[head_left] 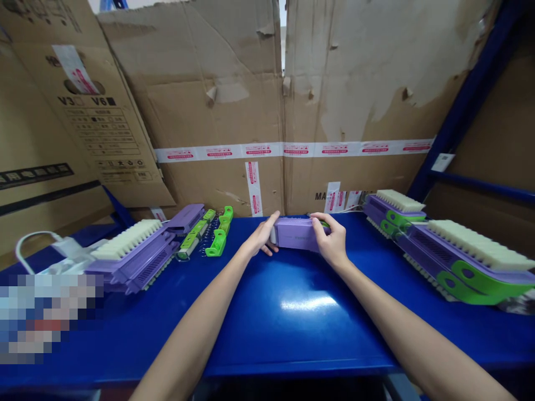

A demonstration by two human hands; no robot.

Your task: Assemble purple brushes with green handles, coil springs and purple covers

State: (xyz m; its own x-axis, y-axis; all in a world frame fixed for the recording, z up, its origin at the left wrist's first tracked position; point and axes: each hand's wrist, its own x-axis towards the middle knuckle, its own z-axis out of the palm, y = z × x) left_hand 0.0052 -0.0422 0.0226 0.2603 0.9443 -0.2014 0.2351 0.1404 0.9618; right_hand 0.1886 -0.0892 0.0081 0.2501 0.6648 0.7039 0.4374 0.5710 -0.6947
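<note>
Between my hands is a purple plastic piece [296, 234], held lengthwise over the blue tabletop. My left hand [262, 236] grips its left end, where a greyish-white part shows, with the thumb at the top edge and fingers below. At the right end, my right hand [331, 236] is closed round the piece, and a bit of green shows by its fingers. The undersides of the piece and some fingertips are hidden.
Purple pieces with cream bristles [131, 239] lie on the left, beside green clips [217, 242] and a white cable [31, 236]. More bristled pieces with green ends [480, 245] stand right. Cardboard [217, 122] rises behind the blue table [292, 334].
</note>
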